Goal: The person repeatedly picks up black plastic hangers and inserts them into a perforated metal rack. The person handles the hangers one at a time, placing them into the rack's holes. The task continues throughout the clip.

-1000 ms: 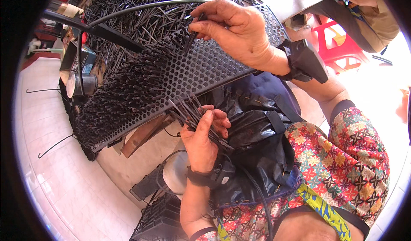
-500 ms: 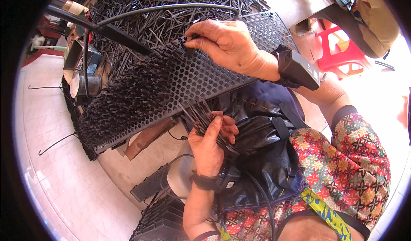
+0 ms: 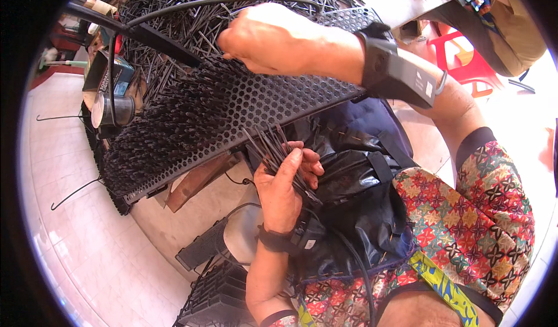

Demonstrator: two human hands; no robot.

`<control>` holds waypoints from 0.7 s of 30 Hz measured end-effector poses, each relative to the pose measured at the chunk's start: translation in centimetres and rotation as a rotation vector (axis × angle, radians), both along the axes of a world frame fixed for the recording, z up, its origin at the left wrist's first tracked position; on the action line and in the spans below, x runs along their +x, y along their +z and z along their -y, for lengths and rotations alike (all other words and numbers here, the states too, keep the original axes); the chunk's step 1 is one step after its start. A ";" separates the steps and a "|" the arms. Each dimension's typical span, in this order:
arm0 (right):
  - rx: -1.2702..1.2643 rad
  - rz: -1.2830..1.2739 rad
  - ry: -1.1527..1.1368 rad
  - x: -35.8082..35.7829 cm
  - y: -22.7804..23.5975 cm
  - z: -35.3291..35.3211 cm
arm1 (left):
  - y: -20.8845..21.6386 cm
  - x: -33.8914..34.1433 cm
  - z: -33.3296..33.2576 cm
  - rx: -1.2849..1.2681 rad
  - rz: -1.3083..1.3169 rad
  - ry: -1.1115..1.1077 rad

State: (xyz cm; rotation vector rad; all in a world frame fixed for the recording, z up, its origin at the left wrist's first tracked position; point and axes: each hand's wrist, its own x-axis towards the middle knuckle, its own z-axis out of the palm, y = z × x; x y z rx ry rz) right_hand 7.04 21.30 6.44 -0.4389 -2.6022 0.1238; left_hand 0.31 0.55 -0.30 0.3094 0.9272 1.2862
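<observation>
My left hand (image 3: 281, 194) is closed around a bundle of thin black strips (image 3: 268, 146), whose ends fan out just below the front edge of a black perforated panel (image 3: 276, 99). Rows of short black strips (image 3: 168, 121) stand upright in the panel's left part, while its round holes show bare toward the right. Above the panel's far side is my right hand (image 3: 264, 39), its back turned up and its fingers curled. Those fingertips are hidden, so I cannot see what they hold.
A large heap of loose black strips (image 3: 174, 31) lies behind the panel. Over it pass a black bar (image 3: 160, 43) and a curved tube. At left stands a round tin (image 3: 110, 109); black crates (image 3: 218, 295) are below. Another person sits near a red stool (image 3: 459, 54).
My right hand has moved up and left, its back turning toward me so the fingertips no longer show. My left hand keeps its bundle almost in place.
</observation>
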 end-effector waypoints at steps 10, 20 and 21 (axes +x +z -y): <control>-0.131 0.037 -0.067 -0.1 -0.1 -1.3 | 0.1 0.2 0.1 0.018 -0.025 -0.025; 0.139 0.058 0.029 -0.7 -1.7 -2.2 | 0.3 0.2 -0.5 0.041 -0.051 0.026; 0.164 0.071 0.053 -0.8 -1.7 -2.4 | 0.3 0.2 -0.5 0.044 -0.066 0.030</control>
